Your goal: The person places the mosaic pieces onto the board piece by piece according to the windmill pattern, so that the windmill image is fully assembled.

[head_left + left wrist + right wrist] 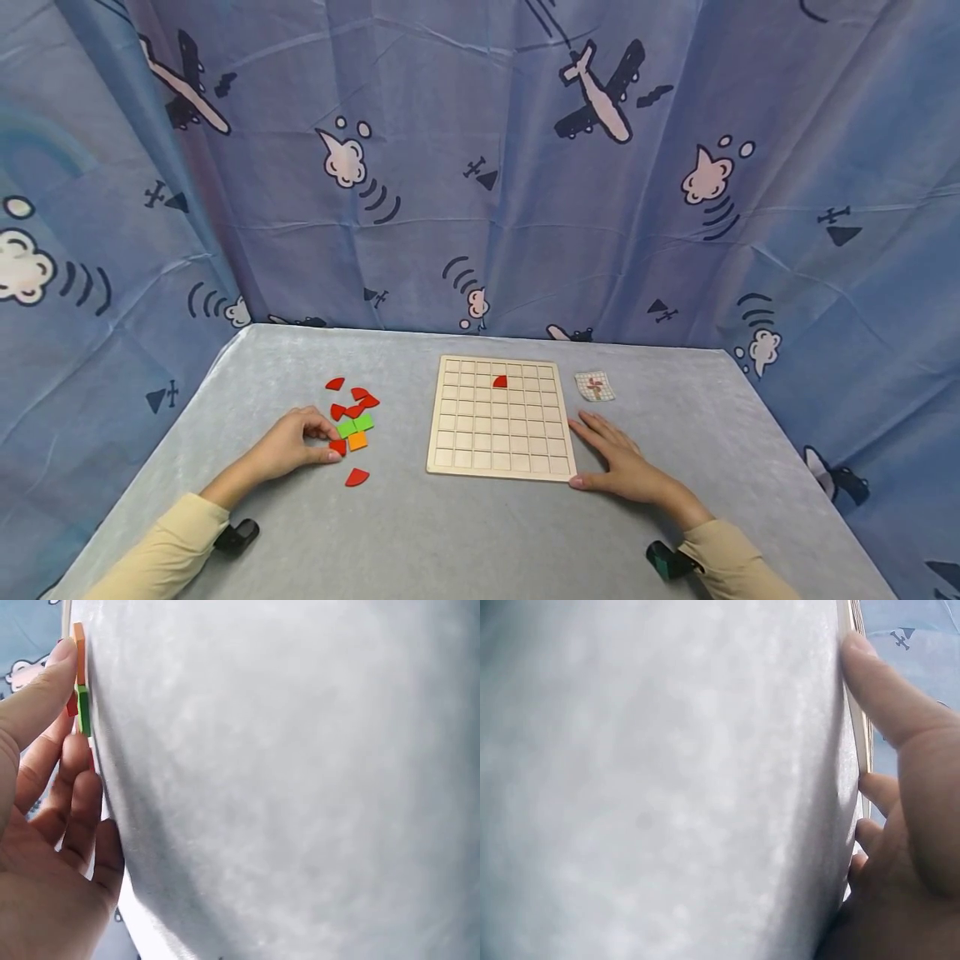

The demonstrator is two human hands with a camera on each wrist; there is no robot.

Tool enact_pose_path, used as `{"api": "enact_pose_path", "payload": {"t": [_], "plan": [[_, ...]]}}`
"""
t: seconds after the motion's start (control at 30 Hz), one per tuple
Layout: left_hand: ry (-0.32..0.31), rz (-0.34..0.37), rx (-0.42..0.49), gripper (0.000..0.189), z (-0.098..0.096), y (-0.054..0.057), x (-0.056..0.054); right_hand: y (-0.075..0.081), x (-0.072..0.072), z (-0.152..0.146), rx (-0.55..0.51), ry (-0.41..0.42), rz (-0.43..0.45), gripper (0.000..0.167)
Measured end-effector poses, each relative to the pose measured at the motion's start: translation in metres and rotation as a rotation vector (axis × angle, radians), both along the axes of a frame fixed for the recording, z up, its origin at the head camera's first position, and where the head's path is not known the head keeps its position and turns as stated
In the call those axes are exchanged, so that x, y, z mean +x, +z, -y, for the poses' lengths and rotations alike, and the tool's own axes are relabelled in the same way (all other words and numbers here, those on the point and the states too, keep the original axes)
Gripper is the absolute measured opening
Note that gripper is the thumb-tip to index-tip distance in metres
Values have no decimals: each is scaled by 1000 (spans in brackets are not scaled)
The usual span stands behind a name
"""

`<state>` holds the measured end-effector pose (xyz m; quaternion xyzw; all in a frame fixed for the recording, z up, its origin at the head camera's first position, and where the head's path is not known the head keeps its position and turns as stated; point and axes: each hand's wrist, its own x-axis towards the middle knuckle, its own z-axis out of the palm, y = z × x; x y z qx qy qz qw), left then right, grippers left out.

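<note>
My left hand (288, 442) is at the group of flat pieces on the left, with thumb and forefinger around the edges of a red piece (338, 447). Right beside it are an orange square (357, 440) and two green squares, one a green square (363, 422). In the left wrist view, the orange square (80, 656) shows past my thumb. A pale wooden grid board (498, 460) lies in the middle, carrying one red quarter-circle (500, 382) in its upper part. Along the board's right edge rests my right hand (626, 462), its fingers extended and thumb near the lower corner.
Several loose red quarter-circles (337, 412) lie beyond the green squares, and another red quarter-circle (357, 477) sits nearer the front. A small pattern card (595, 386) lies right of the board. A printed blue curtain (420, 275) stands behind the grey-covered table (450, 533).
</note>
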<state>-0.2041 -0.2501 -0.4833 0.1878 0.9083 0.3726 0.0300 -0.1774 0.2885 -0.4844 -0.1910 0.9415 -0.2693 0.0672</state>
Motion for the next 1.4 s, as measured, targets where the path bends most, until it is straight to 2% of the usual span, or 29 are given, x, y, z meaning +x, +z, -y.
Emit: {"api": "enact_pose_path", "payload": {"t": [0.13, 0.33, 0.63, 0.8, 1.03, 1.17, 1.4], "plan": [[23, 33, 41, 25, -3, 3, 0, -1, 0, 0, -6, 1, -2, 92], [46, 52, 18, 26, -14, 10, -6, 0, 0, 0, -4, 2, -3, 92], [-52, 64, 66, 23, -48, 17, -25, 0, 0, 0, -1, -8, 8, 94], [-98, 38, 58, 21, -72, 19, -36, -1, 1, -1, -5, -14, 29, 94], [-140, 20, 14, 21, -104, 19, -51, -1, -1, 0, 1, -16, 33, 94], [-157, 22, 35, 21, -122, 20, -60, 1, -1, 0, -2, -8, 34, 93], [-234, -29, 56, 21, -155, 14, -74, 1, 0, 0, -10, -8, 30, 93]]}}
